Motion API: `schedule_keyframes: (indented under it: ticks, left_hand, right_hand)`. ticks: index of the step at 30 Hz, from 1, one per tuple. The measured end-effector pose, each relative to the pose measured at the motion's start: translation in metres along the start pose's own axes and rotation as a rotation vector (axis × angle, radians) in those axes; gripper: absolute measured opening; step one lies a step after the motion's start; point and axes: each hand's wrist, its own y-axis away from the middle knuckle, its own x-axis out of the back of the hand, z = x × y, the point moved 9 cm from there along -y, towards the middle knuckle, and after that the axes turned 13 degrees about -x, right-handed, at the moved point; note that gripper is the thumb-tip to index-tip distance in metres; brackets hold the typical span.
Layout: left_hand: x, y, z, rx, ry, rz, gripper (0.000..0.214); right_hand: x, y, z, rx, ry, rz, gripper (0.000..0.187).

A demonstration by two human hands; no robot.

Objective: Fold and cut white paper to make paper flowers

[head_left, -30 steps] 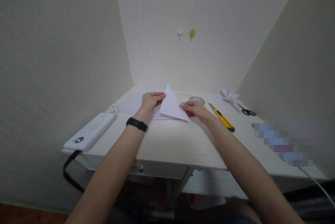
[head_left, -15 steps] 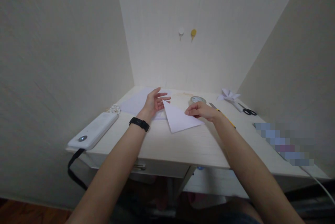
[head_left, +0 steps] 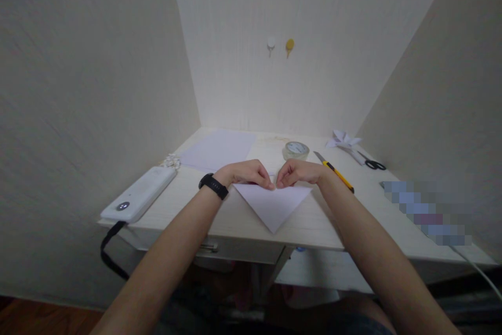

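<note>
A white paper folded into a triangle (head_left: 274, 204) lies flat on the pale desk (head_left: 243, 225), its point toward the near edge. My left hand (head_left: 247, 173), with a black band on the wrist, and my right hand (head_left: 300, 172) meet at the middle of the triangle's far edge. Both have curled fingers with the fingertips pinched down on that edge, almost touching each other.
A flat white sheet (head_left: 219, 149) lies behind my left hand. A tape roll (head_left: 297, 149), a yellow utility knife (head_left: 335, 171), a folded paper shape (head_left: 343, 140) and black scissors (head_left: 372, 164) sit to the right. A white device (head_left: 139, 195) with a black cord sits at the left edge.
The triangle was held up in both hands, then laid flat and turned so its point faces me. My left hand, open half a second ago, has closed beside the right on its far edge.
</note>
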Motion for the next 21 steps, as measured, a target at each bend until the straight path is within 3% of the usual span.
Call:
schedule_keyframes:
  ticks: [7, 21]
  left_hand:
    - [-0.011, -0.001, 0.001, 0.010, -0.030, -0.076, 0.029]
    - [-0.020, -0.004, 0.005, -0.025, 0.071, -0.098, 0.023]
  right_hand:
    - [-0.013, -0.003, 0.001, -0.017, -0.037, -0.094, 0.021]
    - [-0.018, -0.002, -0.003, -0.015, -0.064, -0.099, 0.019]
